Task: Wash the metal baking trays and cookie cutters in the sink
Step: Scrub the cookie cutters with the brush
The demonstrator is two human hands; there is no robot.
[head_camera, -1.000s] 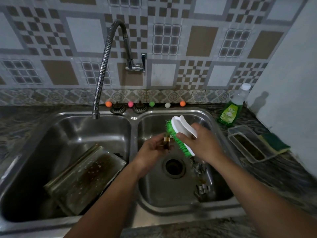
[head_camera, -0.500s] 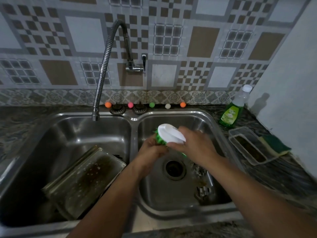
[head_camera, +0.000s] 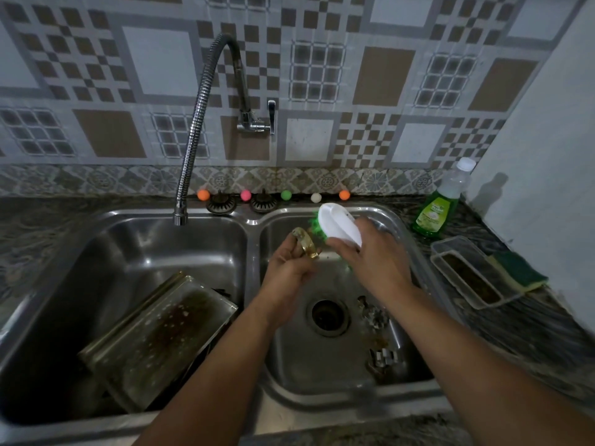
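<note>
Over the right basin of the steel double sink (head_camera: 254,220), my left hand (head_camera: 289,268) grips a small greasy metal cookie cutter (head_camera: 306,244). My right hand (head_camera: 373,259) holds a white scrubbing brush (head_camera: 339,228) with green bristles, which lies against the cutter. Two more cookie cutters (head_camera: 373,313) (head_camera: 384,357) lie on the basin floor right of the drain (head_camera: 328,317). A dirty metal baking tray (head_camera: 161,336) leans tilted in the left basin.
The flexible tap (head_camera: 196,123) hangs over the left basin with no water running. A green dish soap bottle (head_camera: 439,207), a clear plastic container (head_camera: 470,275) and a green-yellow sponge (head_camera: 518,268) stand on the counter at the right. Small coloured balls (head_camera: 286,195) line the back ledge.
Both hands have risen towards the back of the right basin. The brush swept left across the cutter and then back right, and the cutter now shows above my left hand.
</note>
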